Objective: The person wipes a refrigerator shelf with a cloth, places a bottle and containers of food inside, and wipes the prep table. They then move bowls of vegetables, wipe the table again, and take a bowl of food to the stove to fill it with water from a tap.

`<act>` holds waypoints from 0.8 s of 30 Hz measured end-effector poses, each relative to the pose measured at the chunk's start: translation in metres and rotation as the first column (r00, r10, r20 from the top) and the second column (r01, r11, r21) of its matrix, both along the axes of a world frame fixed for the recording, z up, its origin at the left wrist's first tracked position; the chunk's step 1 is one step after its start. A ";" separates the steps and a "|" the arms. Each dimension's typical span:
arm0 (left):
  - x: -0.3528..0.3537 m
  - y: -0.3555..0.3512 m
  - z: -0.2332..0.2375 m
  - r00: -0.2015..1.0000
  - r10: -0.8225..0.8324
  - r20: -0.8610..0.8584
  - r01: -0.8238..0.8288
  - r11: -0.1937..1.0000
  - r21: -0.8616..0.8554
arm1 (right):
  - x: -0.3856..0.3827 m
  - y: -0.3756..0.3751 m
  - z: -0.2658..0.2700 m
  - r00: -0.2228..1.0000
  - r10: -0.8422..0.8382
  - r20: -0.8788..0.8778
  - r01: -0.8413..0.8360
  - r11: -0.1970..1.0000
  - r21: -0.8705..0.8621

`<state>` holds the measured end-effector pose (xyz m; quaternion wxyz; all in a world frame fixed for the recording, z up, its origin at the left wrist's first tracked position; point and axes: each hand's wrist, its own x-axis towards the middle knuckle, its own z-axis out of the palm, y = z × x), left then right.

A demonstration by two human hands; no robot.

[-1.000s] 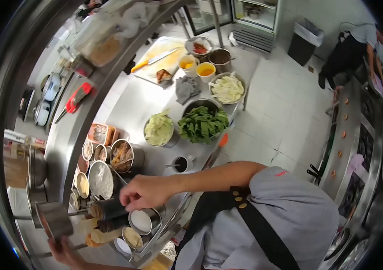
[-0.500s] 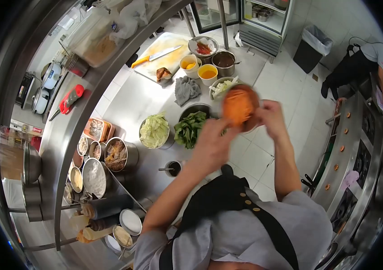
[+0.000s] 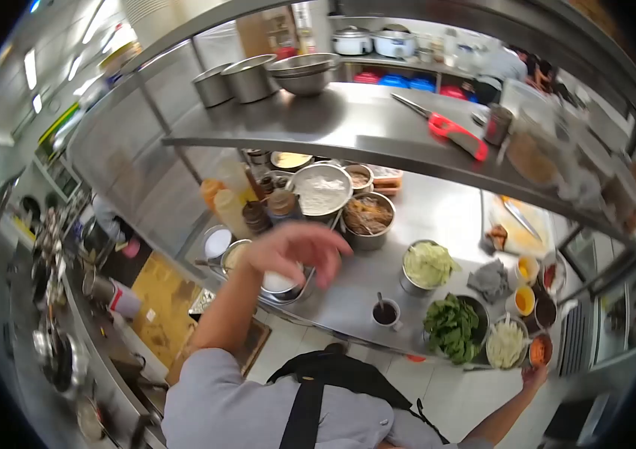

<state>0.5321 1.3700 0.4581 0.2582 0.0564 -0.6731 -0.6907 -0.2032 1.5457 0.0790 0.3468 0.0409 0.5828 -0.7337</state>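
My right hand (image 3: 533, 376) grips the near rim of a small bowl of shredded carrot (image 3: 539, 349), at the counter's right end. Beside that bowl stands a container of pale sliced vegetable (image 3: 506, 344), and left of it a pot of green leaves (image 3: 453, 328). My left hand (image 3: 299, 251) hangs in the air with fingers apart and slightly curled, holding nothing. Under and behind it are a tub of white food (image 3: 280, 282), partly hidden, sauce bottles (image 3: 257, 217) and a large bowl of white powder (image 3: 321, 188).
A steel shelf (image 3: 363, 120) crosses above the counter, bearing red-handled scissors or tongs (image 3: 456, 136) and steel pots (image 3: 249, 78). A mug with a spoon (image 3: 386, 312), chopped lettuce (image 3: 427, 266), a grey cloth (image 3: 488, 280) and a board with a knife (image 3: 521, 218) are on the counter.
My left hand has let go of the carrot bowl and moved away to the left. The bowl, still in my right hand, is now down beside the pale vegetable container. The view has turned left.
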 end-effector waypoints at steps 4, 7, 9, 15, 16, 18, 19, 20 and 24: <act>0.080 -0.055 0.045 0.633 0.757 -0.159 -0.774 0.617 -0.145 | 0.047 0.000 0.069 0.967 -0.175 -0.186 0.225 0.927 0.299; 0.141 -0.129 0.092 0.220 0.975 0.039 -0.962 0.223 -0.159 | 0.028 0.007 0.107 0.617 0.096 -0.781 0.312 0.881 0.355; 0.190 -0.207 0.114 -0.016 0.982 0.186 -0.987 0.014 -0.161 | 0.151 -0.025 0.227 0.590 -0.035 -0.807 0.141 0.988 0.061; 0.206 -0.301 0.127 -0.023 0.987 0.159 -1.000 -0.021 -0.013 | 0.399 -0.164 0.280 0.155 0.559 -0.814 -0.654 0.676 0.340; 0.236 -0.331 0.113 0.177 0.979 0.098 -0.982 0.182 -0.042 | 0.406 -0.196 0.244 -0.053 0.475 -0.878 -0.531 0.731 0.428; 0.262 -0.357 0.096 0.343 0.939 -0.011 -0.938 0.344 0.036 | 0.420 -0.229 0.216 0.059 0.531 -0.845 -0.352 0.804 0.480; 0.265 -0.360 0.099 0.318 0.946 0.064 -0.947 0.314 0.060 | 0.419 -0.238 0.203 0.053 0.489 -0.871 -0.278 0.845 0.458; 0.268 -0.362 0.102 0.294 0.946 0.139 -0.955 0.284 0.084 | 0.421 -0.238 0.201 0.099 0.491 -0.866 -0.245 0.855 0.457; 0.292 -0.365 0.095 0.523 0.851 -0.050 -0.852 0.523 -0.024 | 0.411 -0.236 0.160 -0.073 0.422 -0.904 -0.213 0.879 0.427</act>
